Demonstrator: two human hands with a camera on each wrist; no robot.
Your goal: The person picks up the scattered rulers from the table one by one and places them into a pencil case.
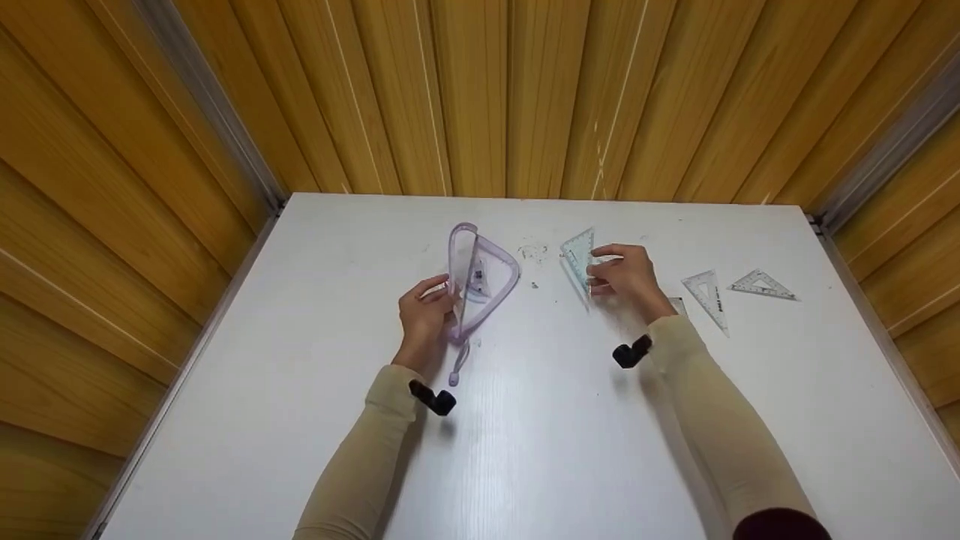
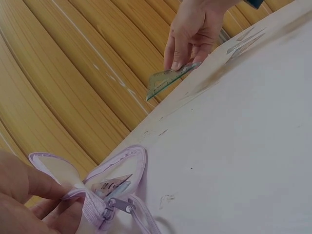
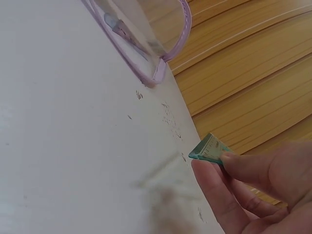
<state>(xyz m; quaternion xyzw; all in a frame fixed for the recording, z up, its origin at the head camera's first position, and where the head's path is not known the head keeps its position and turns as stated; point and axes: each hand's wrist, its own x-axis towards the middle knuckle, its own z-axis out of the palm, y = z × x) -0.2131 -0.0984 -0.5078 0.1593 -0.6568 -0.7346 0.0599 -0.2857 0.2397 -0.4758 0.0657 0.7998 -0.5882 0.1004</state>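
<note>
My left hand (image 1: 424, 315) pinches the side of a clear zip pouch (image 1: 516, 271) with lilac trim. In the left wrist view the mouth of the pouch gapes, and the zip pull (image 2: 120, 204) hangs at its near end. Small flat pieces with dark print (image 1: 478, 276) lie inside. To the right, my right hand (image 1: 630, 274) pinches a clear, green-tinted set square (image 1: 579, 251) between thumb and fingers. The right wrist view shows this set square raised over the table, casting a shadow, apart from the pouch.
Two more clear set squares, one upright in view (image 1: 718, 304) and one lying sideways (image 1: 780, 289), are on the white table (image 1: 540, 450) at the right. A clear piece (image 1: 679, 305) is partly hidden by the right wrist. Wood-look panels (image 1: 480, 97) rise behind and beside the table.
</note>
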